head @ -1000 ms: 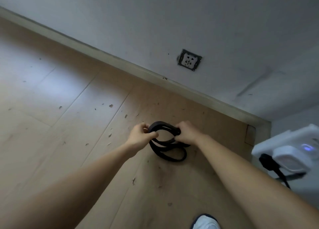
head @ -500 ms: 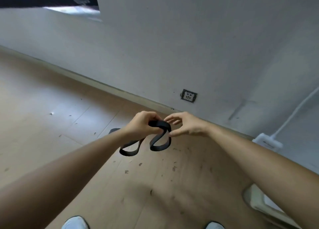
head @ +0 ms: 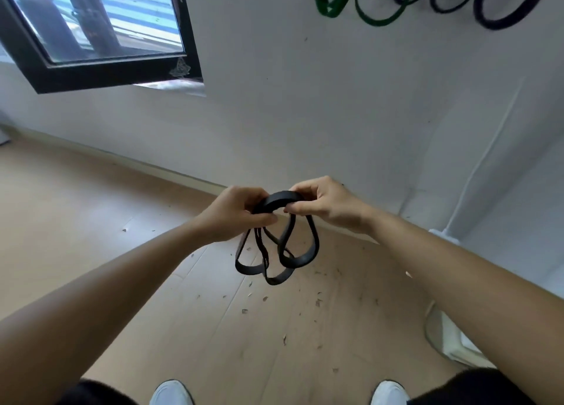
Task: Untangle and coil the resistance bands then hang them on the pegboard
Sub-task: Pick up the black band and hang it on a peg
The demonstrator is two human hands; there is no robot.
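Note:
A black resistance band (head: 282,253) hangs in several loose loops in mid-air above the wooden floor. My left hand (head: 235,215) pinches the top of the bundle from the left. My right hand (head: 326,201) grips the same top fold from the right, so both hands touch at the band's upper arc. At the top of the wall, green bands (head: 345,0) and dark blue bands (head: 488,6) hang in coils; their pegs are cut off by the frame's edge.
A dark-framed window (head: 100,41) is at the upper left. The wooden floor (head: 91,236) is littered with small debris. A white cable (head: 476,172) runs down the wall to a white object at the right. My white shoes (head: 172,392) show at the bottom.
I have stood up and the view has risen from the floor to the wall. The band was lifted off the floor and now hangs in more loops between both hands.

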